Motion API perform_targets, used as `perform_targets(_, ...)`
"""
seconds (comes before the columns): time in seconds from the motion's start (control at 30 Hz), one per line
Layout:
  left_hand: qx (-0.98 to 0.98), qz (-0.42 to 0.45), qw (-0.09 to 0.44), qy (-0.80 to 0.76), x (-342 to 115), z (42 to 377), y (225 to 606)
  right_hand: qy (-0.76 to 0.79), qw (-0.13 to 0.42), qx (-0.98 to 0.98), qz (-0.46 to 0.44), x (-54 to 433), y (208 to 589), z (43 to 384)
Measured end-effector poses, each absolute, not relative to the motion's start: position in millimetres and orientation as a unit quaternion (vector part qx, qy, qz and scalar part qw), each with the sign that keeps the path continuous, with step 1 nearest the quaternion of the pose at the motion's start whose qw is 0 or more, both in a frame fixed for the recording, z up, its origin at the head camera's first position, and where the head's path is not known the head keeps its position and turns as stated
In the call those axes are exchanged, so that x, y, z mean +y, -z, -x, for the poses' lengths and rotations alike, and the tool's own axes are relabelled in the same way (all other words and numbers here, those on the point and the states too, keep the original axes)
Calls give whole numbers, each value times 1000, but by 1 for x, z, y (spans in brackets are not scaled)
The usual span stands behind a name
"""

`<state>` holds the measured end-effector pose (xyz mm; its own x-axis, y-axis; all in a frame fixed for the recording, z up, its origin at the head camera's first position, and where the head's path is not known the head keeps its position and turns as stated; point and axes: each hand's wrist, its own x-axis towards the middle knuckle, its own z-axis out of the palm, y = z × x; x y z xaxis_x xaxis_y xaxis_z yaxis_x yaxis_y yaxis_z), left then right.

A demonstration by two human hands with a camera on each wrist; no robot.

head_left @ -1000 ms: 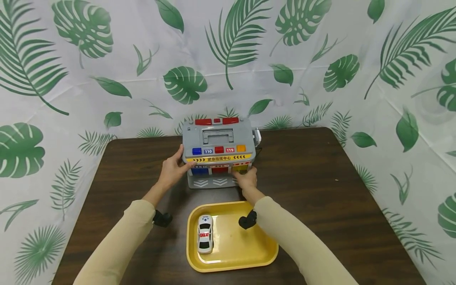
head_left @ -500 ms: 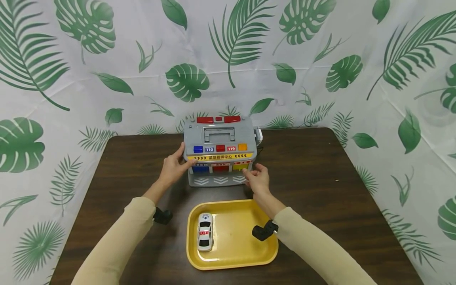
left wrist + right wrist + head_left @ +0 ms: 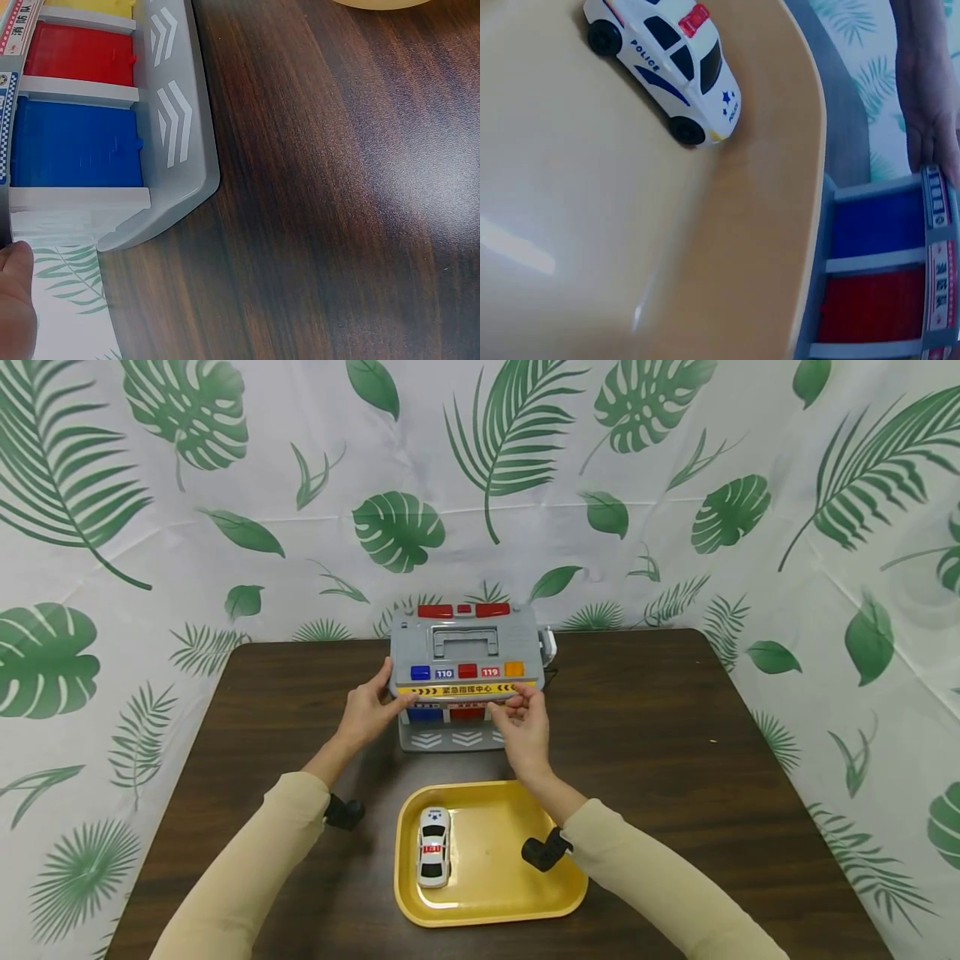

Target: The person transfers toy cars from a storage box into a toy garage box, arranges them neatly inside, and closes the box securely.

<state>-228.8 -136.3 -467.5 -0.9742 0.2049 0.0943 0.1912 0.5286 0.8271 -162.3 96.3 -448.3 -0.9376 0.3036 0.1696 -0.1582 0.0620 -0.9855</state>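
Fingers of our left hand (image 3: 363,717) grip and seemingly steady the toy station (image 3: 457,692); opposite them, our right hand (image 3: 527,733), grip unclear; next move likely needs firm bracing.

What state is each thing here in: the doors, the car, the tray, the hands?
Blue door: closed
Red door: closed
Yellow door: mostly hidden, can't tell
Tray: right side up on the table
Toy police car: on its wheels in the tray
Left hand: touching the left front corner of the toy station
Right hand: near the toy station's upper front edge, contact unclear
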Motion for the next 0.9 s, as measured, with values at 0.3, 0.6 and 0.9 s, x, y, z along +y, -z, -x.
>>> perform_targets(0.3, 872, -114, 0, -476, -135, 227, 466, -589, 161, -789, -66, 74, 450, 173)
perform_targets(0.6, 876, -124, -12, -467, -136, 228, 469, -509, 177, -831, -138, 56, 448, 184)
perform_targets(0.9, 876, -127, -12, -465, -137, 227, 467, -504, 170, -835, -140, 48, 446, 189)
